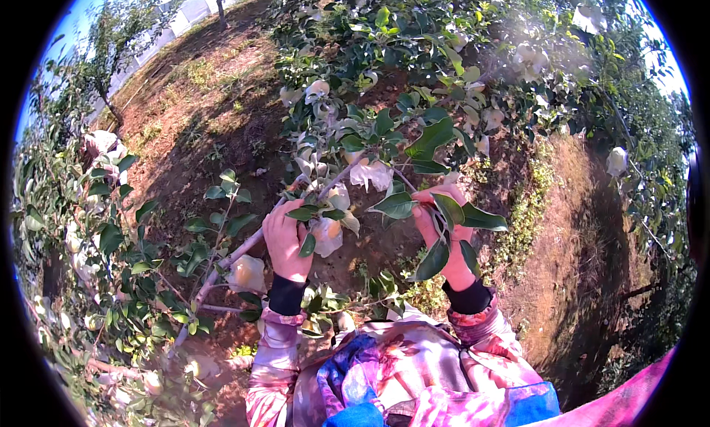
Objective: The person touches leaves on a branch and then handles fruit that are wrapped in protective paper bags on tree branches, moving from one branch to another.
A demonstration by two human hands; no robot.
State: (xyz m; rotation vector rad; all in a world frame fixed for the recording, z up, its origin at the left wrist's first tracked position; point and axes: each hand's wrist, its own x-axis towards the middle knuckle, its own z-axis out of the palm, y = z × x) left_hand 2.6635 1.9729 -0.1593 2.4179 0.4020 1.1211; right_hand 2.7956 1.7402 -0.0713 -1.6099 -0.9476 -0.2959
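Note:
My left hand [287, 239] is closed round a fruit tree branch [239, 253] that runs up from the lower left. Close to its fingers hangs a pale fruit in a thin translucent bag [326, 236]. Further right, my right hand [444, 216] grips a thin leafy shoot [405, 178]; its leaves partly cover the fingers. Between and above both hands are more whitish bags [370, 174] among the leaves. Below my left wrist's level, to the left, another bagged fruit [247, 274] hangs beside the branch.
Dense foliage with bagged fruits [531, 58] fills the upper right. More leafy branches [111, 238] stand at the left, and a leafy twig [360, 305] crosses just in front of my body. Reddish soil [222, 89] slopes at the upper left; a dirt strip [560, 233] runs at the right.

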